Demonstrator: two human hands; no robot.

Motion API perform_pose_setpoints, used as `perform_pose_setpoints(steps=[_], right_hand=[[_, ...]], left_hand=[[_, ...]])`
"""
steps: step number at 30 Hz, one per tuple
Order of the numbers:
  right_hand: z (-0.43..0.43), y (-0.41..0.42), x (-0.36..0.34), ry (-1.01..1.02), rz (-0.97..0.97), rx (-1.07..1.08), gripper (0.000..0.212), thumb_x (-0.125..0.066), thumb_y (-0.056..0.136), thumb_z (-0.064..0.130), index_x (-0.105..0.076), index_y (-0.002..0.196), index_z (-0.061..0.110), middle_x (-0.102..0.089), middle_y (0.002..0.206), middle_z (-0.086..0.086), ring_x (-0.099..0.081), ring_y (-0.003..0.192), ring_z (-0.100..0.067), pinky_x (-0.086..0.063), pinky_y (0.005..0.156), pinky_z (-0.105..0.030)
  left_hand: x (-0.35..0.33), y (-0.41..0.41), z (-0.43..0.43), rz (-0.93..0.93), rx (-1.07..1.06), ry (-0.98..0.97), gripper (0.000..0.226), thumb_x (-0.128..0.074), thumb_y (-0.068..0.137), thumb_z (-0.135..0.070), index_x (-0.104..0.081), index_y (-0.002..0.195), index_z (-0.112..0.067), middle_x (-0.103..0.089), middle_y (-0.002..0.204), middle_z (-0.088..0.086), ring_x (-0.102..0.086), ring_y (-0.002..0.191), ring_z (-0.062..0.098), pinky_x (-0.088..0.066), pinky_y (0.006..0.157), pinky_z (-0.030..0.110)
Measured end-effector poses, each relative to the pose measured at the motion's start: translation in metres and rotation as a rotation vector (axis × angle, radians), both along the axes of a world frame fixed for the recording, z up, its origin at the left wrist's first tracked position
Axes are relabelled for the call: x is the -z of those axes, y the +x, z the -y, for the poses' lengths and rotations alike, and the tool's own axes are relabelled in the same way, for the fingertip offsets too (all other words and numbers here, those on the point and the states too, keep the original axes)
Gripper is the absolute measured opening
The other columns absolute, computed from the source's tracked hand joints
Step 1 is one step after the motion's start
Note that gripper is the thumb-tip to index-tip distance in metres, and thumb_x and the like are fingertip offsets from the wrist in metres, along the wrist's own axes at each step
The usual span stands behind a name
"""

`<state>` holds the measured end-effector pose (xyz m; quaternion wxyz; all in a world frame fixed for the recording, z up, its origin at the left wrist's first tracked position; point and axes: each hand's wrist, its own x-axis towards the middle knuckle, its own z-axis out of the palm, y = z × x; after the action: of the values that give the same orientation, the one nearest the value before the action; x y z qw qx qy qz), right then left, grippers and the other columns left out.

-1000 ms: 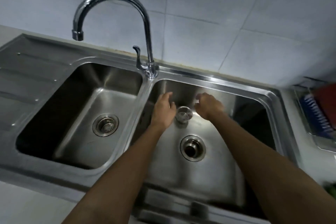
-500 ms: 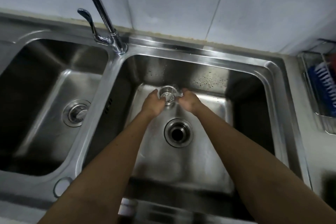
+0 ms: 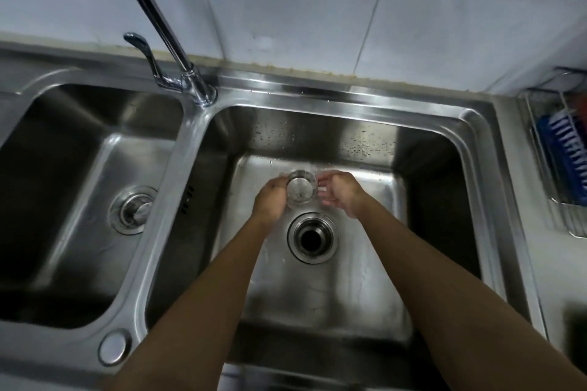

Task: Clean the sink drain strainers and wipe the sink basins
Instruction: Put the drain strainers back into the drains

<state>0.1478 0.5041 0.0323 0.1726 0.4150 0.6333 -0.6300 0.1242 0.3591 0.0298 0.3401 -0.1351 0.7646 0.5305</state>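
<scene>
The left hand grips the strainer above the open drain; right hand fingers spread loosely beside it.

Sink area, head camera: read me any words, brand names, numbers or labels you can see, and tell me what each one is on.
None can be read.
Sink: no brand mark shows on the steel.
Tap: no lettering shows.
Strainer in the left hand: bare metal, blurred.
Blue brush in the rack: no label shows.
</scene>
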Motion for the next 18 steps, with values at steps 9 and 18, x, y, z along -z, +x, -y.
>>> perform_pose_setpoints(steps=[9,18], right_hand=[[-0.004,0.061,0.01,0.05,0.104,-0.041,0.022,-0.044,0.094,0.007,-0.065,0.086,0.005,-0.066,0.091,-0.019,-0.063,0.067,-0.026,-0.056,0.076,-0.038],[0.001,0.079,0.031,0.078,0.127,-0.168,0.016,-0.05,0.083,0.003,-0.066,0.085,0.002,-0.059,0.082,-0.019,-0.059,0.069,-0.026,-0.052,0.068,-0.034]], left_hand=[[0.008,0.056,0.006,0.117,0.15,-0.053,0.044,-0.03,0.096,-0.055,-0.061,0.083,-0.028,-0.065,0.117,0.012,-0.06,0.109,0.029,-0.045,0.101,0.046],[0.029,0.075,-0.001,0.206,0.105,0.031,0.05,-0.028,0.1,-0.045,-0.058,0.123,-0.012,-0.06,0.114,0.004,-0.057,0.105,0.019,-0.044,0.081,0.028]])
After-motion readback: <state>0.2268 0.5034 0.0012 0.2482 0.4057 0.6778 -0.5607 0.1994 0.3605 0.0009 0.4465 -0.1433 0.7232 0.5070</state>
